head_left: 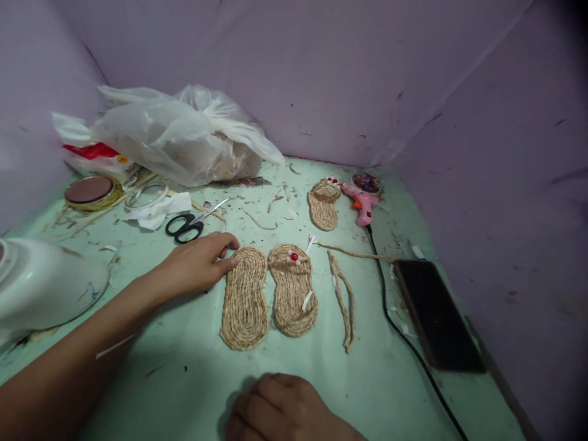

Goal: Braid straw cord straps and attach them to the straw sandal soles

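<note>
My left hand (204, 262) is closed at the upper left edge of a bare rope slipper sole (245, 300), its thumb and forefinger on the rim. The sole lies flat, made of coiled jute rope. Beside it is a rope slipper (294, 300) with a strap across its top, a red bead and white beads on the strap, and a white scrap on its lower part. Nearest to me, my right hand (280, 409) rests on the table as a loose fist; nothing shows in it. Braided rope pieces (342, 300) lie right of the slipper.
A small beaded slipper (323, 205) lies near a pink glue gun (361, 203), its black cord running forward past a phone (436, 315). Black-handled scissors (186, 228), tape rolls (89, 191), a plastic bag (184, 135) and a white container (50, 288) occupy the left side.
</note>
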A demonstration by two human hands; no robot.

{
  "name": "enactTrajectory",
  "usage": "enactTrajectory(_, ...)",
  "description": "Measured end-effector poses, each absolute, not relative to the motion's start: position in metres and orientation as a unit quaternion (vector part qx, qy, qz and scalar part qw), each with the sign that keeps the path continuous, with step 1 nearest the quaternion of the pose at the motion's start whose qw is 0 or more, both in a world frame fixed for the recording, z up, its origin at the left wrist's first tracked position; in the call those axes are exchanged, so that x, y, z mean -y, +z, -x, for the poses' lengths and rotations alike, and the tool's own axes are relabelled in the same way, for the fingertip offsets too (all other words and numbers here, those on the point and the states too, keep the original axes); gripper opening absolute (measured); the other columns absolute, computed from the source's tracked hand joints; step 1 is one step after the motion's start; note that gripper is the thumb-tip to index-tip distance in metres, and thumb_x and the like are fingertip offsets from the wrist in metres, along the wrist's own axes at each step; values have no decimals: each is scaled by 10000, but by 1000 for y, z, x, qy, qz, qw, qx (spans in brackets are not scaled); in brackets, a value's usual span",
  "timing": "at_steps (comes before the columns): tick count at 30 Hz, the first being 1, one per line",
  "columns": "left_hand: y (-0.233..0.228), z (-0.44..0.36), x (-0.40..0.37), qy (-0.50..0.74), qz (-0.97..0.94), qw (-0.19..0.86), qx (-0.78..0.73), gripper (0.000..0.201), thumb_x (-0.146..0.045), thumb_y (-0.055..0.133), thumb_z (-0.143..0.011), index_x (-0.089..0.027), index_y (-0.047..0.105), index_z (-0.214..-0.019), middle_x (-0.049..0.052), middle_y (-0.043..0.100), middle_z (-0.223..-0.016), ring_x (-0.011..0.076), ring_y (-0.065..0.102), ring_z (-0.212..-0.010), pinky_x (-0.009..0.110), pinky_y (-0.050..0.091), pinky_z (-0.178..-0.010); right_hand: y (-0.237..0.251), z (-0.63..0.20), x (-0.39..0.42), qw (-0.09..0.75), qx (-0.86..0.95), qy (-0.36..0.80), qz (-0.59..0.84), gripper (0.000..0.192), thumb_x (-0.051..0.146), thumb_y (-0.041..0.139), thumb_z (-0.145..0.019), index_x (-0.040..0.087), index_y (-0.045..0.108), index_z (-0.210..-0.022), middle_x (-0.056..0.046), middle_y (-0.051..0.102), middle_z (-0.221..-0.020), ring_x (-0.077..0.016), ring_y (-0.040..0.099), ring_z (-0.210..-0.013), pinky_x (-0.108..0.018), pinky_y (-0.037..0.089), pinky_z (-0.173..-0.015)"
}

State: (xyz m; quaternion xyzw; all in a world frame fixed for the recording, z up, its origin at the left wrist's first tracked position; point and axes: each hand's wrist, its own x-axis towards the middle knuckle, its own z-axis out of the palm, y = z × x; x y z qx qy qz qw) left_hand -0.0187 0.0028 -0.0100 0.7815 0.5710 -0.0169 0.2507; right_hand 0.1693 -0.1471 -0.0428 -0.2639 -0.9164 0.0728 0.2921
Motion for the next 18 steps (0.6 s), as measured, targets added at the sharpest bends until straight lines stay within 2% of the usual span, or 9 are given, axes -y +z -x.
enactTrajectory(9, -11, 19, -3, -14, -780, 254, -572, 307, -420, 405, -794, -227, 526, -1000, 39, 589, -890, 203, 556, -773, 289, 394, -637, -48, -168, 147, 302, 916, 83, 252, 33, 164, 589, -745, 184, 582, -719, 42, 596, -599, -119, 422, -472, -241, 356, -386)
enactTrajectory(14, -8, 17, -1, -17, -779, 249, -575, 319, -430, 403, -794, -219, 523, -1001, 48, 585, -921, 214, 557, -797, 315, 403, -682, -47, -167, 148, 313, 907, 74, 272, 77, 145, 557, -763, 190, 564, -701, 41, 609, -601, -113, 442, -471, -237, 344, -385)
enactTrajectory(18, -7, 17, 0, -19, -777, 250, -578, 332, -431, 408, -792, -222, 516, -1027, 53, 584, -929, 217, 556, -799, 321, 402, -685, -43, -166, 145, 325, 900, 73, 281, 145, 143, 511, -804, 197, 556, -676, 52, 570, -518, -106, 427, -422, -233, 317, -362)
